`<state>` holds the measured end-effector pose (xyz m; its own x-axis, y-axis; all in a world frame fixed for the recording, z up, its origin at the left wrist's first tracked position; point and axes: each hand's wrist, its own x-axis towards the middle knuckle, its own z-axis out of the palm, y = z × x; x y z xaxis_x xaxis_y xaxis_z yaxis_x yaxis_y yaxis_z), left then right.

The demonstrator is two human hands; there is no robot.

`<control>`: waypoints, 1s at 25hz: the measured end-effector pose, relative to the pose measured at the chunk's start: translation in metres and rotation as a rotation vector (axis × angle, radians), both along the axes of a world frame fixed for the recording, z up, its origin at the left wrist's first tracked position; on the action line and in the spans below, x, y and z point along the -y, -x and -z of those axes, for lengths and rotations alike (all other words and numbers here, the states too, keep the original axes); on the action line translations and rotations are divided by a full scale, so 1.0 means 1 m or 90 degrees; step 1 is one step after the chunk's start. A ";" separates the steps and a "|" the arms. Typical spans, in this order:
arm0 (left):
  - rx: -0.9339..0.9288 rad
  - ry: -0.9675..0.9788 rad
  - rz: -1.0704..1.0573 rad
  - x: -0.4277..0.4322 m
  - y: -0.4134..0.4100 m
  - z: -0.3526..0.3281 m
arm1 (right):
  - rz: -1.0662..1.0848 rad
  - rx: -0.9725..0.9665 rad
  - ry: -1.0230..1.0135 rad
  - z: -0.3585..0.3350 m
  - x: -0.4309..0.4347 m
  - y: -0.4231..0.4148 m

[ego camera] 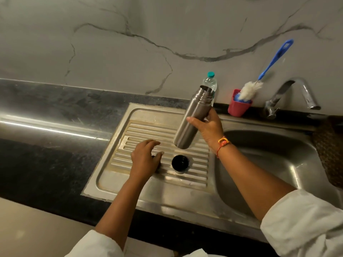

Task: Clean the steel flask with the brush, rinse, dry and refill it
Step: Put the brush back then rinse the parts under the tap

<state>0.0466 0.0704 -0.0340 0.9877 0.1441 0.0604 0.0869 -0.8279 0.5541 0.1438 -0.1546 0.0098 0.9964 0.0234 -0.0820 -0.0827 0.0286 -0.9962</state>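
1. Worktop (46, 112): dark stone, runs along a marble-look wall.
2. Sink (148, 191): steel, with a ribbed drainboard on the left and the basin on the right. No water seen at the tap (297, 89).
3. Steel flask (193, 117): uncapped and tilted, held in the air above the drainboard, mouth towards the wall. The right hand (207, 127) grips it round the middle.
4. Brush (250, 89): blue handle, white bristles, standing untouched in a red cup (237, 108) behind the sink.
5. Water bottle (210, 80): plastic, capped, behind the flask.
6. Left hand (144, 160): palm down on the drainboard with fingers loosely bent over something dark. Whether it grips this cannot be told.
7. Cap (180, 164): dark, standing on the drainboard.

Progress, as judged: flask opened only. Brushing, rinsing, drying and refilling are all left.
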 end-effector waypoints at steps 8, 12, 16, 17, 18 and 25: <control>0.038 0.151 0.159 0.162 -0.038 -0.047 | 0.039 -0.130 -0.066 0.020 0.128 0.042; -0.046 0.146 0.261 0.250 -0.059 -0.051 | 0.095 -0.280 -0.068 0.047 0.185 0.078; -0.102 0.103 0.304 0.311 -0.089 -0.038 | 0.119 -0.452 -0.198 0.056 0.225 0.094; -0.114 0.095 0.310 0.324 -0.097 -0.036 | 0.117 -0.481 -0.245 0.055 0.235 0.095; -0.121 0.092 0.313 0.335 -0.105 -0.036 | 0.114 -0.493 -0.290 0.054 0.243 0.095; -0.139 0.048 0.259 0.400 -0.170 -0.043 | 0.095 -0.455 -0.523 0.041 0.281 0.076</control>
<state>0.2163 -0.3297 0.0091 0.9532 -0.2618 -0.1513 -0.1151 -0.7769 0.6191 0.0675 -0.4356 -0.0314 0.7228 0.2183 -0.6557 -0.5731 0.7195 -0.3923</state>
